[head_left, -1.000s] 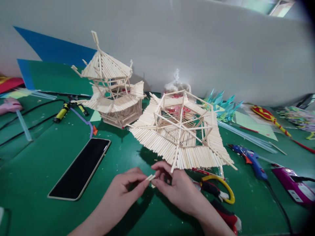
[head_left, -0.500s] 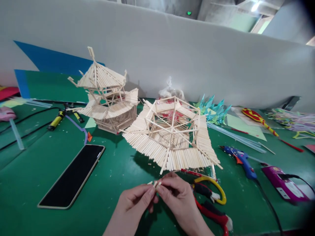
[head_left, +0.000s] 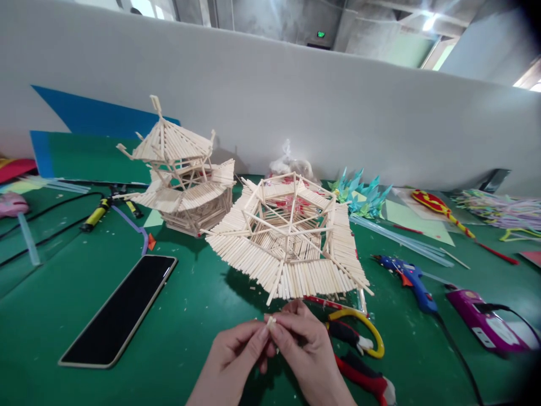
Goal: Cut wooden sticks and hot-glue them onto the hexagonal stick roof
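Note:
My left hand (head_left: 239, 352) and my right hand (head_left: 302, 344) meet at the fingertips, low in the middle of the view. Pinched between them are short pale wooden stick pieces (head_left: 271, 322), mostly hidden by the fingers. Just beyond my hands stands a wooden-stick pavilion model (head_left: 315, 277) with an open frame on top and a skirt of sticks around it. Farther left is a finished-looking pagoda model (head_left: 177, 144) with a pointed stick roof. To the right of my right hand lie pliers (head_left: 366, 375) with red handles and a yellow-handled tool (head_left: 376, 332).
A phone (head_left: 120, 310) lies at left. At right are a blue glue gun (head_left: 408, 276) with its cord and a purple power strip (head_left: 486, 321). Behind stand teal folded-paper pieces (head_left: 361, 192), clear glue sticks (head_left: 401, 241) and a grey partition (head_left: 253, 90). The green table (head_left: 177, 338) carries small scraps.
My fingertips have drawn closer together around the stick pieces, which now show less and look joined. The whole view has tilted slightly upward.

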Demonstrator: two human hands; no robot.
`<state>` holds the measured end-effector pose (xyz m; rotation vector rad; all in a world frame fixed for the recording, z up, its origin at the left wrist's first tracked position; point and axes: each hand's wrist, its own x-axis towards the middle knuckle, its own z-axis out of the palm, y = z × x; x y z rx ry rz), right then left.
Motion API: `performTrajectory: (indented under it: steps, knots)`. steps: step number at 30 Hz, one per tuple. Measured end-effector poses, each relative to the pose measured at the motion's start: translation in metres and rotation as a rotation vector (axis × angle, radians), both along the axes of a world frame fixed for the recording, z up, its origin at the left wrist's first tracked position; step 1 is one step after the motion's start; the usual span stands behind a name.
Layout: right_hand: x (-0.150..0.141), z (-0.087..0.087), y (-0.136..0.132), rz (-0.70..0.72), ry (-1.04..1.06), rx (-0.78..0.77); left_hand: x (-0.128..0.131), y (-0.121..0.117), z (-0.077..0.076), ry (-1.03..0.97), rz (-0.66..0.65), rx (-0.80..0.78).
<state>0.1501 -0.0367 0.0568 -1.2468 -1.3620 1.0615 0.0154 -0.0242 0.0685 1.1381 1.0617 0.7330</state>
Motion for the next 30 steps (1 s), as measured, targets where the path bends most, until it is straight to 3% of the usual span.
performTrajectory:
  steps: [7, 13, 20, 26, 30]
  knots:
    - [-0.004, 0.001, -0.002, 0.03, 0.26, -0.063, 0.001, 0.0, -0.006, -0.077, -0.005, -0.136]
    - [-0.009, 0.0, -0.001, 0.014, 0.481, -0.204, 0.007, -0.005, 0.003, -0.154, 0.031, -0.242]
    - [-0.011, -0.008, -0.001, -0.086, 0.515, -0.261, 0.012, -0.009, 0.008, -0.318, 0.127, -0.412]
    - [-0.01, -0.007, 0.001, -0.14, 0.457, -0.256, 0.015, -0.008, 0.005, -0.344, 0.155, -0.457]
    - [-0.011, -0.009, 0.002, -0.171, 0.43, -0.253, 0.014, -0.008, 0.001, -0.283, 0.148, -0.393]
